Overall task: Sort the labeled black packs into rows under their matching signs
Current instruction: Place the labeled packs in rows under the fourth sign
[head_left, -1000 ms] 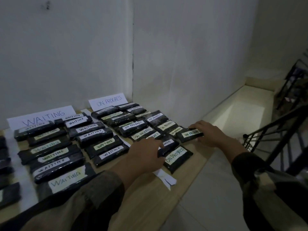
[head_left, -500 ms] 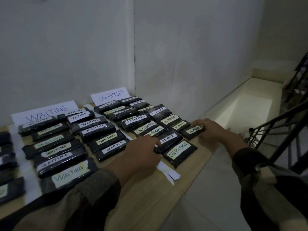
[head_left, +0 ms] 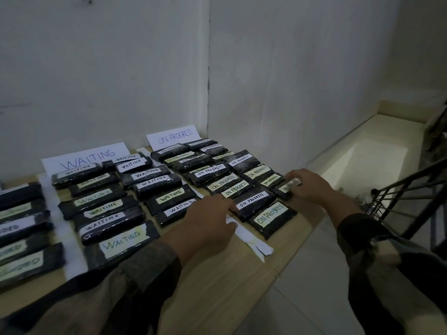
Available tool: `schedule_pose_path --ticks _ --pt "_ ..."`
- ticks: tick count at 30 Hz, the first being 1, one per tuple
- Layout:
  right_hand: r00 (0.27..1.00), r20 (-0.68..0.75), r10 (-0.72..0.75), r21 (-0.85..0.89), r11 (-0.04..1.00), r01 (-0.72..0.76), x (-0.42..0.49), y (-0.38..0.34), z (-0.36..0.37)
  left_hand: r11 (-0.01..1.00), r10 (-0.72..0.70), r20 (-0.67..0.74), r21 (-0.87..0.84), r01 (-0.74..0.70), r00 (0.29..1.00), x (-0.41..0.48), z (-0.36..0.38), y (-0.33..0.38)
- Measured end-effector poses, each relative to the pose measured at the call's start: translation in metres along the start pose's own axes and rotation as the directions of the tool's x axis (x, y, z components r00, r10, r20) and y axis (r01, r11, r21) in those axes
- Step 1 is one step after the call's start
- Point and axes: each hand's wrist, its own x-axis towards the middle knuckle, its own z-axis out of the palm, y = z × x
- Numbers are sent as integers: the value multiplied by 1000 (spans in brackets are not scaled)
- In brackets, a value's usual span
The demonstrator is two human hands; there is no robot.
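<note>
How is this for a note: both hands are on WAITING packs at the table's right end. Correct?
Not quite. The head view shows the left hand and right hand on ON PROGRESS packs, not WAITING ones, at the table's right end.

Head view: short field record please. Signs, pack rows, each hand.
signs: WAITING sign and ON PROGRESS sign, both against the wall
rows: WAITING packs under their sign; ON PROGRESS packs under theirs
left: left hand, fingers touching the near end of a white-labelled pack reading ON PROGRESS
right: right hand grips the end pack by the table's right edge
far left: third group, labels partly cut off
surface: wooden table
</note>
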Motion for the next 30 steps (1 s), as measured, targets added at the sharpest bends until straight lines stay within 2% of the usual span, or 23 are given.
schedule_pose_path --ticks 5,13,23,30 --pt "989 -100 -105 83 990 113 -11 -56 8 999 -3 -37 36 5 999 -6 -17 -14" --pt "916 -111 -385 133 908 398 -37 -188 27 973 -80 -117 206 103 990 -45 -69 -61" --pt "782 -42 -621 124 774 621 -78 -330 53 889 -298 -182 306 342 937 -139 -120 -142" --pt "632 19 -775 191 623 758 -120 -423 68 807 -451 -211 320 497 867 -230 -158 -190"
